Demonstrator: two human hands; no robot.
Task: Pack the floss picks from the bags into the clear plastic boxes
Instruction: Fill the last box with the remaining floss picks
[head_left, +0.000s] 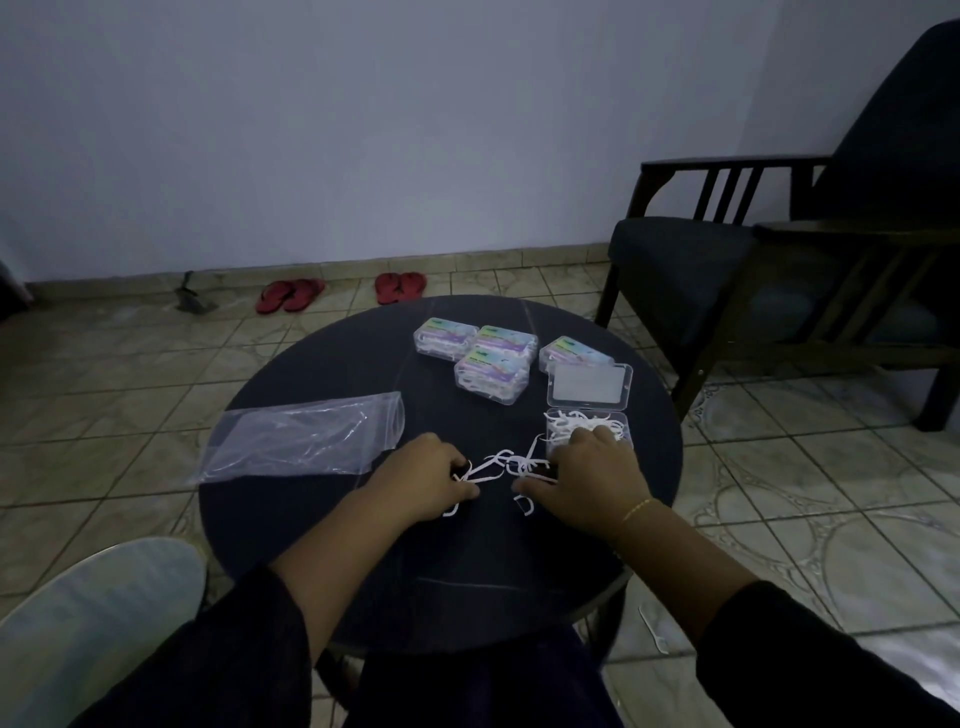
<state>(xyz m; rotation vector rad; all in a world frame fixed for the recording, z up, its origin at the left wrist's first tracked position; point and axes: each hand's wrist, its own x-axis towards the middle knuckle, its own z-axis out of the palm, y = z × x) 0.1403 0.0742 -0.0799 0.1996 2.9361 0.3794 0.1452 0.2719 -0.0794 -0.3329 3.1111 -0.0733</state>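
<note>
Loose floss picks are gathered on the desk by curled left hand and right hand, beside the open box, presumably for loading.

A dark round table stands on a tiled floor. At two o'clock sits a dark wooden armchair. Two pairs of red sandals lie by the pale wall at twelve o'clock.
</note>
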